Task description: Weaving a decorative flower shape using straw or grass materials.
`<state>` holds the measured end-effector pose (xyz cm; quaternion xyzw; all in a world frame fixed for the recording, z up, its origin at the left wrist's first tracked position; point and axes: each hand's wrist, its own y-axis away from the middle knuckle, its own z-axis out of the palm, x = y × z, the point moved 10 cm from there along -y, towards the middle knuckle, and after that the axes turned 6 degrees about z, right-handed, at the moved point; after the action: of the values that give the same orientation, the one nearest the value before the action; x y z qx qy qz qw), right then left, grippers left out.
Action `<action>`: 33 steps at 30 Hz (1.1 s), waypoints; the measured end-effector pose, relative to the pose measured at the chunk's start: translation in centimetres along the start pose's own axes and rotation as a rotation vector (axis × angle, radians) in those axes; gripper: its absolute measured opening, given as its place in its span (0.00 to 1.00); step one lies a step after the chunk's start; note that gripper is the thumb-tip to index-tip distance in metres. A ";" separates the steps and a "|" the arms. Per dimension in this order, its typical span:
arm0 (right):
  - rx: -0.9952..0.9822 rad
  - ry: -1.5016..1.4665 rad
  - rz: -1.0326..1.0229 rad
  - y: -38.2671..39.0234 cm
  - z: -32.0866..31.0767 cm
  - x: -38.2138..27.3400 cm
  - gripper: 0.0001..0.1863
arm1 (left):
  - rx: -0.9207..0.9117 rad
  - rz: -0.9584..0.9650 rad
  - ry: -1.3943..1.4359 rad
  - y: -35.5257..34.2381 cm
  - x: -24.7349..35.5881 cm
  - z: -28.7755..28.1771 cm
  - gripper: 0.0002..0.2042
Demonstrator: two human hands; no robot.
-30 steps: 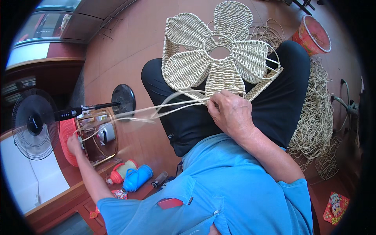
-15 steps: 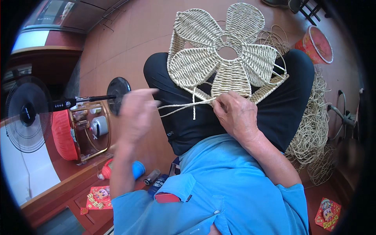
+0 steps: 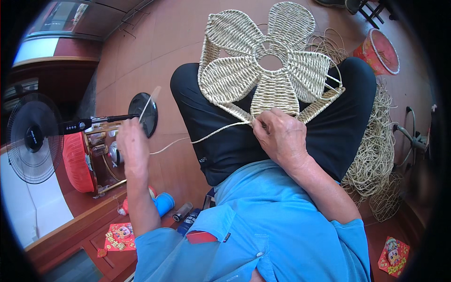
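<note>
A flower-shaped woven piece of pale twisted cord (image 3: 228,81), with an open ring at its centre, lies across my dark-trousered thighs. My right hand (image 3: 275,131) pinches the cord at the bottom edge of the piece, below the lowest petal. From there a cord (image 3: 216,131) runs left toward my left hand (image 3: 133,136), which is raised out beside my left leg. It is blurred but looks closed on the cord, with a strand sticking up above its fingers.
A standing fan (image 3: 33,137) is at left, beside a red-covered object (image 3: 77,162). A blue flask (image 3: 163,203) lies below. A large cord heap (image 3: 371,155) and red bucket (image 3: 378,51) are at right. Red paper decorations (image 3: 393,255) lie at lower right.
My left hand went from far out at the left, pulling strands, inward toward my knee, then back a little left with the cord. My right hand stayed at the piece's edge.
</note>
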<state>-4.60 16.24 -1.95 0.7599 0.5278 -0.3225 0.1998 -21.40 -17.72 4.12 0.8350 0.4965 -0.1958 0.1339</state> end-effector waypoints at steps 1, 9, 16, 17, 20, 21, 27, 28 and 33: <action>-0.001 0.011 -0.002 -0.1 0.0 0.0 0.11 | 0.132 0.113 0.255 0.1 3.0 -1.8 0.07; -0.015 -0.002 -0.001 0.0 0.4 0.0 0.11 | -0.167 0.285 1.251 0.8 18.1 -4.0 0.07; 0.017 0.015 -0.011 0.0 0.3 0.1 0.11 | 0.163 0.325 0.984 -3.4 16.9 -7.2 0.06; 0.019 0.014 -0.007 0.0 0.4 0.1 0.11 | 0.205 0.341 0.952 -3.7 17.5 -7.6 0.06; 0.017 0.056 -0.025 -0.1 0.7 -0.1 0.14 | 0.170 0.377 0.969 -3.7 19.8 -7.1 0.06; 0.031 0.051 -0.033 -0.1 0.6 -0.2 0.15 | 0.149 0.404 0.998 -3.4 20.7 -6.8 0.08; 0.032 -0.027 -0.054 0.2 -0.1 0.0 0.11 | -0.482 0.318 1.375 -3.4 23.0 -4.8 0.15; 0.022 -0.067 -0.050 0.3 -0.3 0.0 0.09 | -0.728 0.223 1.457 -2.7 23.5 -3.3 0.16; 0.027 -0.124 -0.057 0.8 -1.1 -0.2 0.04 | -1.179 0.021 1.895 -0.8 25.6 -0.9 0.11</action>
<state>-3.56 16.51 -1.06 0.7258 0.5314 -0.3816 0.2125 -10.92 2.93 -6.85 0.4570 0.4061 0.7875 0.0781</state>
